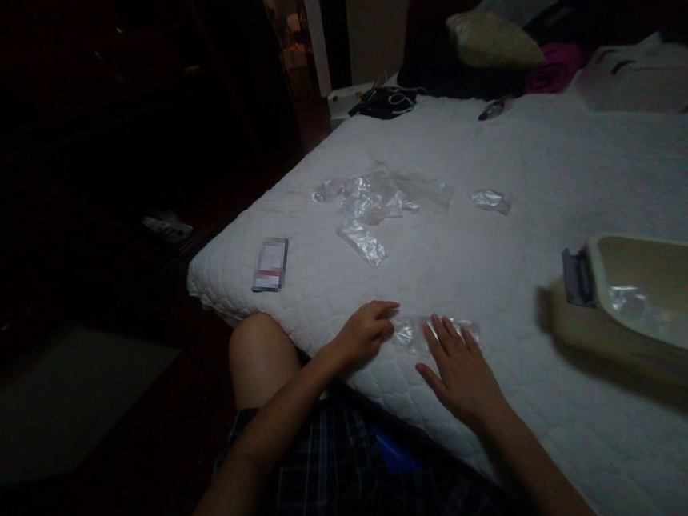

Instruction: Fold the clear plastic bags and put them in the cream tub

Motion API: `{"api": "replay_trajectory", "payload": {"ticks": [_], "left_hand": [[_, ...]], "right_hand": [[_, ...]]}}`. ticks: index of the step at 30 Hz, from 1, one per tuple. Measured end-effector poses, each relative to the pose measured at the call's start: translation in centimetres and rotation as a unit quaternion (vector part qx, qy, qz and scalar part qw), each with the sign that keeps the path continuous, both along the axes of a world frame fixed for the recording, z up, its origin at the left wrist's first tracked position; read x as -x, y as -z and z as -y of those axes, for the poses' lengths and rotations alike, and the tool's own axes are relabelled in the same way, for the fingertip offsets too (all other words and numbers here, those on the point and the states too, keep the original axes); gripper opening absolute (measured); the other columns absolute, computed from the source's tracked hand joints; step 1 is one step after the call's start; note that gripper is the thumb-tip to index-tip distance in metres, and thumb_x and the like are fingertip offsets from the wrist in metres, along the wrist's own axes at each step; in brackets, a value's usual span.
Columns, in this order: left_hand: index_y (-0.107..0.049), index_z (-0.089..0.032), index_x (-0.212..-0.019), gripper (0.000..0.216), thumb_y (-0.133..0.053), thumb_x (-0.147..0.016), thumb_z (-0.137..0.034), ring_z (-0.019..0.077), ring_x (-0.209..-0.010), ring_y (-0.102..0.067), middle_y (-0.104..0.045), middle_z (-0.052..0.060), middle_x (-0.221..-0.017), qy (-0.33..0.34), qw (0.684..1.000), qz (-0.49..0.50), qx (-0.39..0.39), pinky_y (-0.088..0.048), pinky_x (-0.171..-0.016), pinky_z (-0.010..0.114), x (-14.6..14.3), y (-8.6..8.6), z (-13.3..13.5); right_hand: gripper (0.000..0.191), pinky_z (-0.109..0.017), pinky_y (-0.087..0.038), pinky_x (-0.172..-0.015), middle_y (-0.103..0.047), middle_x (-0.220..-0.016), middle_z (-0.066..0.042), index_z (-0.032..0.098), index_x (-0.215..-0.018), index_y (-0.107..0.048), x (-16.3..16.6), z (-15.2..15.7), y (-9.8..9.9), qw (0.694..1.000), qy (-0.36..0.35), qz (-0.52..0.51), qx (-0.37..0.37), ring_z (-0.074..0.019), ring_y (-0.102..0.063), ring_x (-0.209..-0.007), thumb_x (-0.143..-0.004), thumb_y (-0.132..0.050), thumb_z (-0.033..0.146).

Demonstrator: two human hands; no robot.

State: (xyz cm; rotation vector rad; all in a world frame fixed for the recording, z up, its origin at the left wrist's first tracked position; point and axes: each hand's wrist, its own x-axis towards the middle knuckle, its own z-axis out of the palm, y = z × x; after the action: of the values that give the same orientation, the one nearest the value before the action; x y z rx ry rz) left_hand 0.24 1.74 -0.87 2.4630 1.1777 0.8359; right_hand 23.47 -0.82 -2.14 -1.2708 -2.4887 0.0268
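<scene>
Small clear bag (410,332) lies flat on the mattress (501,256), well left of the beige tub (634,315), with its long axis running toward the tub and both hands equally near. Left hand (366,334) is curled, fingertips at the bag's far-from-tub end; I cannot tell if it is pinching. Right hand (460,370) is flat with fingers spread, resting on the tub-side end.

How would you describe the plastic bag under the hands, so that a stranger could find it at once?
Start from the white bed, then go to its near edge. There a clear plastic bag lies flat between the left hand and the right hand, both touching it. Unlike the crumpled bags heaped farther up the bed, it is the only one with hands on it.
</scene>
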Motion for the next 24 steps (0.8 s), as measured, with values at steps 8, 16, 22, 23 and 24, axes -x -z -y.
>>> {"api": "replay_trajectory", "payload": {"ticks": [8, 16, 22, 23, 24], "left_hand": [[-0.034, -0.015, -0.137, 0.051, -0.04, -0.092, -0.038, 0.0234, -0.139, -0.022, -0.033, 0.014, -0.146, 0.077, 0.984, -0.162, -0.011, -0.016, -0.113, 0.047, -1.8, 0.0, 1.5], [-0.041, -0.014, -0.132, 0.052, -0.043, -0.089, -0.042, 0.0254, -0.137, -0.028, -0.037, 0.017, -0.143, 0.04, 0.991, -0.128, -0.022, -0.022, -0.111, 0.047, 0.3, -0.4, 1.3], [-0.029, -0.01, -0.14, 0.064, -0.038, -0.09, -0.048, 0.0254, -0.139, -0.021, -0.032, 0.018, -0.146, 0.074, 0.983, -0.159, -0.045, -0.014, -0.114, 0.046, -3.0, -0.6, 2.3], [-0.028, -0.01, -0.14, 0.064, -0.036, -0.091, -0.049, 0.0248, -0.139, -0.021, -0.032, 0.017, -0.146, 0.064, 0.983, -0.17, -0.035, -0.014, -0.114, 0.046, -3.2, -0.3, 2.4], [-0.028, -0.011, -0.14, 0.063, -0.035, -0.091, -0.05, 0.0243, -0.139, -0.021, -0.032, 0.017, -0.146, 0.063, 0.981, -0.182, -0.028, -0.013, -0.114, 0.046, -3.1, 0.1, 2.5]], "right_hand": [[0.07, -0.052, -0.023, -0.109, -0.032, -0.147, -0.015, 0.019, -0.145, -0.024, -0.5, -0.1, 0.9, 1.0, -0.001, 0.019, -0.015, -0.0291, -0.026, -0.136, -0.087, -0.042, 0.053], [0.071, -0.053, -0.022, -0.109, -0.029, -0.148, -0.015, 0.02, -0.145, -0.022, -0.6, -0.1, 1.1, 1.0, -0.004, 0.02, -0.005, -0.0291, -0.023, -0.137, -0.086, -0.043, 0.053], [0.072, -0.054, -0.022, -0.109, -0.03, -0.148, -0.015, 0.018, -0.145, -0.025, -0.8, -0.2, 1.2, 1.0, -0.011, -0.005, 0.01, -0.0292, -0.023, -0.137, -0.086, -0.044, 0.053], [0.071, -0.054, -0.022, -0.109, -0.03, -0.147, -0.015, 0.018, -0.145, -0.027, -0.9, -0.3, 1.1, 0.999, -0.012, -0.018, 0.025, -0.0289, -0.023, -0.137, -0.085, -0.045, 0.053], [0.07, -0.054, -0.021, -0.109, -0.031, -0.147, -0.015, 0.018, -0.144, -0.028, -1.1, -0.4, 1.1, 0.998, -0.012, -0.039, 0.048, -0.0286, -0.024, -0.137, -0.085, -0.046, 0.053]]}}
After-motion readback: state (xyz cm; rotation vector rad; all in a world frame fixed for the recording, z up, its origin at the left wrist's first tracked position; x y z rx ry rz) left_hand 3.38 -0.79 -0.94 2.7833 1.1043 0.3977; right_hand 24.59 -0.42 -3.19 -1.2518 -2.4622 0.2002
